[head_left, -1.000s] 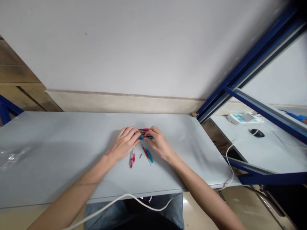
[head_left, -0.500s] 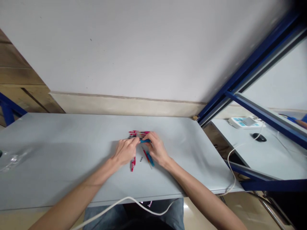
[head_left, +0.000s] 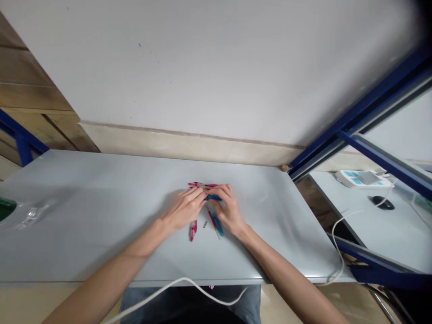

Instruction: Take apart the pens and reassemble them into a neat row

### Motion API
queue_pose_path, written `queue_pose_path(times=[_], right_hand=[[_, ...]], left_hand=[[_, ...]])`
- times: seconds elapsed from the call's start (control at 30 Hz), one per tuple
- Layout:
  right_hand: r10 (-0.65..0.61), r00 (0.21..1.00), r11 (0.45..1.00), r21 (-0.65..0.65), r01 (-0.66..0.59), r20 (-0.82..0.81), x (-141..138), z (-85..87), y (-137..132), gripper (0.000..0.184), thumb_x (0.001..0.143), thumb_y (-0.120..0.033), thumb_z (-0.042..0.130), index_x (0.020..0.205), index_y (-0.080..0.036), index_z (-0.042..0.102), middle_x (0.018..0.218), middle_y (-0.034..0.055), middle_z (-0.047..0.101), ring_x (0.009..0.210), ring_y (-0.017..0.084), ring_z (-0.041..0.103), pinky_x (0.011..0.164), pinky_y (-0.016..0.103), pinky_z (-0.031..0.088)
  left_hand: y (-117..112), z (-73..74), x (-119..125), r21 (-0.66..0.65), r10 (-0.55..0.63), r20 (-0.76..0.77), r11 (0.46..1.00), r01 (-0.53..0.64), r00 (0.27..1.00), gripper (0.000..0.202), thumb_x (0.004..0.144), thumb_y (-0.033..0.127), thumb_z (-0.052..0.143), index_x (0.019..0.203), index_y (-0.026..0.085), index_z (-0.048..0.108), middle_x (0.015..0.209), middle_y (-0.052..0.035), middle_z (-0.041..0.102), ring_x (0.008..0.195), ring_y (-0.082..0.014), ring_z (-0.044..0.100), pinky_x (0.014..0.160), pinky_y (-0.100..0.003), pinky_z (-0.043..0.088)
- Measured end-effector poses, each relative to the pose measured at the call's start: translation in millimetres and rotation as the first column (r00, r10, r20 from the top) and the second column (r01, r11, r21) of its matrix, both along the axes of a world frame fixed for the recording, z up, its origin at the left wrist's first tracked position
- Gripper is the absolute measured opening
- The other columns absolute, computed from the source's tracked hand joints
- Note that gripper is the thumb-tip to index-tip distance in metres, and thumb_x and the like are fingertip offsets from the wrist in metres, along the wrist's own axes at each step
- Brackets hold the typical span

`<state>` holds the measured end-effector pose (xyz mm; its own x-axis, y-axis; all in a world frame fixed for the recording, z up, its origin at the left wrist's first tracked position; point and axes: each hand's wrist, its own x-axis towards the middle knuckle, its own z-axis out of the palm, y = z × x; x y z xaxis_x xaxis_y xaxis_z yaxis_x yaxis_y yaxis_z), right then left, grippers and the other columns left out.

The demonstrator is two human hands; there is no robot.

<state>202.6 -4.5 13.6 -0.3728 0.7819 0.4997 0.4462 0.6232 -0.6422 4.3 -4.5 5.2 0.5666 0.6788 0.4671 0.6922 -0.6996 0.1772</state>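
Grey desk [head_left: 101, 202] against a pale wall [head_left: 202, 67]: two bare hands at a blue pen [head_left: 213, 197]

On our desk, the blue pen lies crosswise between the hands, mid-desk. Right hand [head_left: 230, 210]: fingers above, thumb below, clamped on the pen. Left hand [head_left: 185, 208]: fingers bent and close together at the pen's left end; tips partly hidden, so whether they pinch it we cannot tell.

Just beyond the knuckles we note red pens [head_left: 199, 184], partly covered by the hands. On our near side: a red clip piece [head_left: 193, 231] below the left hand, a small dark bit [head_left: 205, 224], then a thin red-and-orange stick [head_left: 213, 220] beside a blue barrel [head_left: 218, 226], near the right wrist. Far left, clear plastic [head_left: 32, 213]. On a second table to our right, a black mouse [head_left: 383, 202].
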Motion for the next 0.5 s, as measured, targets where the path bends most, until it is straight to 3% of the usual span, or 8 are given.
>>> queue_pose_path(times=[0.13,0.2,0.3,0.5], right_hand=[[0.017,0.996,0.999,0.049,-0.022,0.091,3.0,-4.0,5.7,0.017,0.1,-0.025,0.058,0.113,-0.023,0.069,0.099,0.0068,0.071,0.092,0.024,0.057,0.088,0.041,0.045],[-0.003,0.997,0.997,0.074,-0.003,0.081,4.8,-6.0,8.0,0.015,0.101,-0.023,0.055,0.104,-0.022,0.071,0.09,0.0058,0.071,0.087,0.023,0.057,0.084,0.04,0.044],[-0.027,0.999,0.994,0.106,0.023,0.035,6.2,-7.4,9.6,0.017,0.101,-0.018,0.053,0.1,-0.021,0.07,0.095,0.0071,0.069,0.091,0.024,0.056,0.083,0.04,0.045],[-0.012,0.985,0.995,0.1,-0.005,0.173,3.6,-7.0,10.0,0.022,0.1,-0.026,0.058,0.119,-0.022,0.068,0.105,0.0092,0.068,0.098,0.026,0.054,0.087,0.041,0.043]], left_hand=[[1.9,1.4,-5.2,0.095,0.005,-0.042,0.995,-0.001,0.999,0.029,0.096,0.003,0.045,0.115,0.016,0.062,0.095,-0.0064,0.069,0.091,-0.022,0.065,0.081,-0.036,0.049],[1.5,1.0,-5.1,0.086,0.025,-0.019,0.996,-0.023,1.0,0.027,0.098,0.006,0.046,0.118,0.016,0.061,0.092,-0.0054,0.07,0.086,-0.0209,0.065,0.077,-0.036,0.047],[0.2,1.2,-2.4,0.052,0.061,0.03,0.997,-0.062,0.998,0.017,0.103,0.015,0.046,0.111,0.017,0.061,0.085,-0.0037,0.069,0.078,-0.019,0.064,0.074,-0.034,0.046],[-0.7,6.8,-0.1,0.067,0.066,-0.032,0.996,-0.063,0.997,0.015,0.101,0.014,0.048,0.099,0.017,0.063,0.097,-0.0068,0.069,0.094,-0.0229,0.064,0.081,-0.035,0.047]])
